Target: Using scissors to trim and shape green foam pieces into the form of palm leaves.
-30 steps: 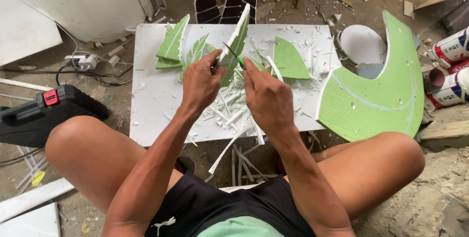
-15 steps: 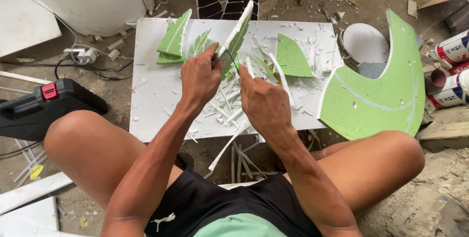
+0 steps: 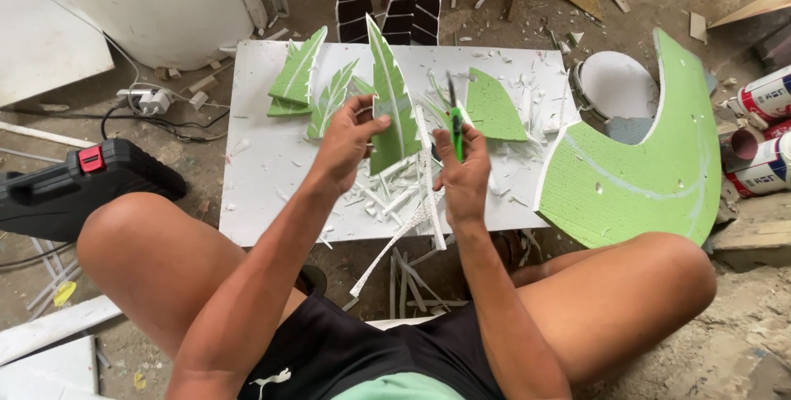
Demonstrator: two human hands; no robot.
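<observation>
My left hand (image 3: pixel 346 149) grips a long green leaf-shaped foam piece (image 3: pixel 394 99) with a white edge, holding it upright and flat-on above the white board (image 3: pixel 255 177). My right hand (image 3: pixel 463 173) holds a green utility knife (image 3: pixel 456 124), blade up, just right of the leaf. White foam shavings (image 3: pixel 404 202) lie piled under both hands. More green leaf cut-outs (image 3: pixel 301 79) rest at the board's far left, and a green triangular piece (image 3: pixel 494 107) lies at its right.
A large curved green foam panel (image 3: pixel 651 161) leans at the right beside spray cans (image 3: pixel 762 132). A black tool case (image 3: pixel 74 186) with a red latch sits left, with a power strip (image 3: pixel 148 102) and cables behind it. My bare knees flank the board.
The leaf piece has been turned from edge-on to face-on. My right hand has pulled away from it to the right, lifting the knife off the cut.
</observation>
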